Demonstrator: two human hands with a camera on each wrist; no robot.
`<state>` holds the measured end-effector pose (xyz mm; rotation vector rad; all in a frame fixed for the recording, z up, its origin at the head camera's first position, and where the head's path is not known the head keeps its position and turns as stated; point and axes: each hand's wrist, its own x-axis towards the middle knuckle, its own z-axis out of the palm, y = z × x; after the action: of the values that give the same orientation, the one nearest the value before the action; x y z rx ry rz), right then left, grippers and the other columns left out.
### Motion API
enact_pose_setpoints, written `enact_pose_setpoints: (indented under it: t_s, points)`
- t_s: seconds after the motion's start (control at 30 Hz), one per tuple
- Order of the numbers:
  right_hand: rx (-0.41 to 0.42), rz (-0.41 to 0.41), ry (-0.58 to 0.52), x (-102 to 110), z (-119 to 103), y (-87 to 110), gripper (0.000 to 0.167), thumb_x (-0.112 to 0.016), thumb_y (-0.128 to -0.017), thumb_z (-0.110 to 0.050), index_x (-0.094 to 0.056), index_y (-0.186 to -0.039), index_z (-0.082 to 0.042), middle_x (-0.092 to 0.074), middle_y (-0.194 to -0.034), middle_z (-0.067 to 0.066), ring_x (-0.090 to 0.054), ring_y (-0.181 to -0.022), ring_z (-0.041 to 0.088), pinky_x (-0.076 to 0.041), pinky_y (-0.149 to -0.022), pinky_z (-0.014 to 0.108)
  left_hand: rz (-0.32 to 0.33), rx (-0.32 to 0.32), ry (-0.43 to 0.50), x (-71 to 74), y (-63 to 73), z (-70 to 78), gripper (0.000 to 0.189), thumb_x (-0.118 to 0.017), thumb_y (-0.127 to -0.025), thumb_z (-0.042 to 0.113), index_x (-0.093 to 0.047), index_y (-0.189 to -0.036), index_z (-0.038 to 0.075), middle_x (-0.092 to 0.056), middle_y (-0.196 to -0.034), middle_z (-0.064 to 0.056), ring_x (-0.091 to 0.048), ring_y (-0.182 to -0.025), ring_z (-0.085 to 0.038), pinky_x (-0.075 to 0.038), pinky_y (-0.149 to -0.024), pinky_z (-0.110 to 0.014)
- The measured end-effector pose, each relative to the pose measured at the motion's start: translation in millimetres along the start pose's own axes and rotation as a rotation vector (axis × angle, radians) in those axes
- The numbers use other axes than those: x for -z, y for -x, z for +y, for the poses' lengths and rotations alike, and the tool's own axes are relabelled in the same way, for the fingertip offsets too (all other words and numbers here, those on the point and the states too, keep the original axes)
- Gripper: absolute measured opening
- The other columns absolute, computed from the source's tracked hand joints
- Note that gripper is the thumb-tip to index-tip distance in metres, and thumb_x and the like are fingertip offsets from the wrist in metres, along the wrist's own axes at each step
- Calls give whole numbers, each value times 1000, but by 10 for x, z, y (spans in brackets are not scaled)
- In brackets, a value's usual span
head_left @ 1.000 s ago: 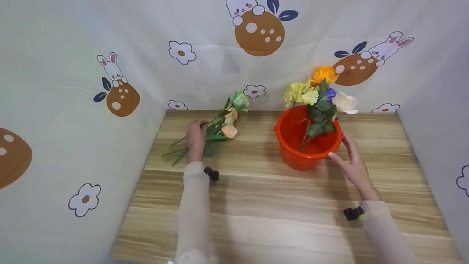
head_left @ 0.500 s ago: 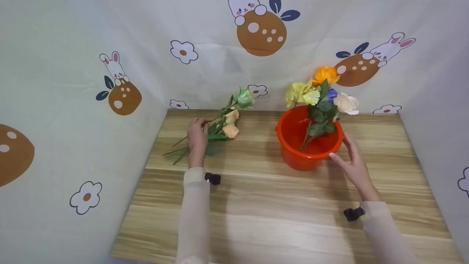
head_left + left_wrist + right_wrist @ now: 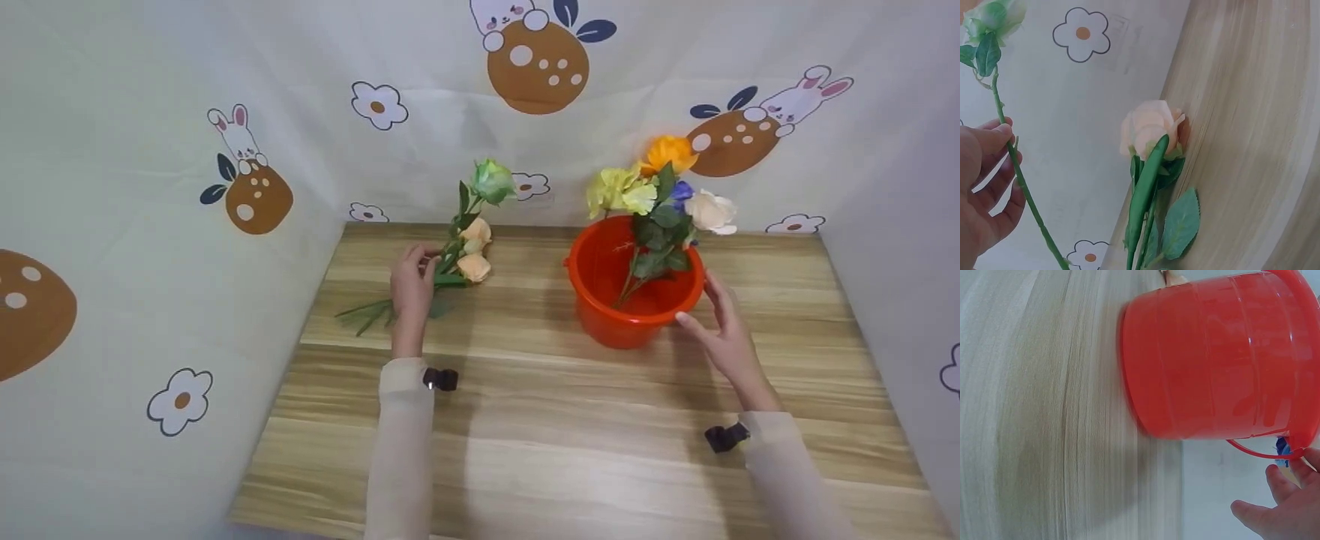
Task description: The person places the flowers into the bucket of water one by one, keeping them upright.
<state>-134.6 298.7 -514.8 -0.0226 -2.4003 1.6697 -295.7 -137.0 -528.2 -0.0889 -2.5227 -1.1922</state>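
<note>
We see the left hand (image 3: 412,289) clamped on the thin green plastic-looking stem (image 3: 1026,188) of a pale green, layered artificial rose (image 3: 493,181), pinching it between thumb and fingertip with the other fingers loosely bent. The rose stands raised and tilted near the worktop (image 3: 585,450)'s far left corner, its bloom above the far edge. The right hand (image 3: 731,349) keeps its thumb and fingers spread apart, touching the rim of a round, glossy red plastic bucket (image 3: 615,330) right of centre, near the far edge.

Against the frame a second ago, we find the green bloom higher and clear of the peach artificial roses (image 3: 474,268), and the left hand slightly further right; the right hand stays at the bucket.

The peach roses lie on the worktop, soft-petalled among smooth and serrated green leaves. Ruffled yellow (image 3: 621,191), orange (image 3: 670,154), violet-blue (image 3: 681,193) and cream artificial flowers (image 3: 710,212) lean in the bucket. We note streaked wood grain below and creased, printed fabric (image 3: 442,150) behind.
</note>
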Motion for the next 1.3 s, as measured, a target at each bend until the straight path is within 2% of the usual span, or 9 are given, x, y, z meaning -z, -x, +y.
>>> enact_pose_setpoints:
  t_s: [0.1,0.17,0.43,0.67,0.9,0.97,1.1,1.2,1.3]
  points:
    - [12,3,3,1,26,-12,77,-68,-92,-3,-23,-155,4,-22,-161,24,-23,-149,43,-23,-122,18,1,-5,40,-44,62,12,15,-65,-97,14,-72,-107,6,-68,-105,-10,-65,-96,-24,-56,-81,-37]
    - [18,3,3,3,68,-28,77,-68,-92,-3,-23,-155,3,-22,-161,24,-23,-149,43,-23,-118,11,9,-12,78,-76,100,15,15,-65,-96,11,-72,-107,5,-68,-104,-12,-65,-95,-25,-55,-80,-38]
    - [-3,9,-8,14,311,-91,80,-67,-93,-2,-22,-158,-5,-20,-164,19,-21,-151,39,-15,-125,55,26,-36,203,-174,245,81,14,-67,-93,6,-72,-106,2,-70,-104,-14,-68,-95,-26,-59,-77,-38]
    - [-2,1,-22,7,111,-48,79,-68,-92,-3,-22,-157,0,-19,-163,23,-21,-150,44,-15,-124,56,23,-70,268,-240,361,192,12,-67,-93,3,-71,-104,2,-69,-104,-13,-68,-95,-25,-61,-76,-34]
    - [-12,1,-11,11,202,-74,80,-67,-93,-4,-20,-158,-4,-18,-165,20,-20,-151,41,-14,-125,56,-5,-124,290,-293,439,387,13,-68,-93,7,-71,-105,4,-70,-102,-12,-68,-91,-23,-59,-76,-28]
    - [0,5,-15,9,171,-66,79,-68,-93,-3,-21,-157,-2,-20,-164,22,-21,-150,42,-16,-126,49,-16,-140,300,-311,458,449,14,-68,-94,11,-70,-105,4,-70,-102,-11,-68,-90,-22,-58,-76,-28]
    - [34,12,-8,-8,75,-36,77,-68,-91,0,-24,-154,6,-22,-161,27,-24,-147,46,-23,-121,15,-31,-170,309,-354,493,574,18,-68,-94,18,-70,-105,4,-70,-102,-11,-69,-91,-23,-60,-77,-31]
    - [35,10,-10,-10,49,-26,76,-68,-91,0,-24,-154,6,-22,-161,27,-24,-147,46,-23,-124,24,-43,-192,337,-396,514,685,20,-69,-94,20,-70,-104,3,-70,-101,-13,-70,-91,-25,-61,-76,-33]
    - [20,6,-19,-5,38,-24,76,-67,-92,-1,-23,-154,5,-21,-162,25,-22,-149,45,-18,-125,51,-57,-208,379,-438,526,811,20,-69,-94,20,-69,-103,2,-70,-99,-15,-71,-90,-25,-62,-75,-33]
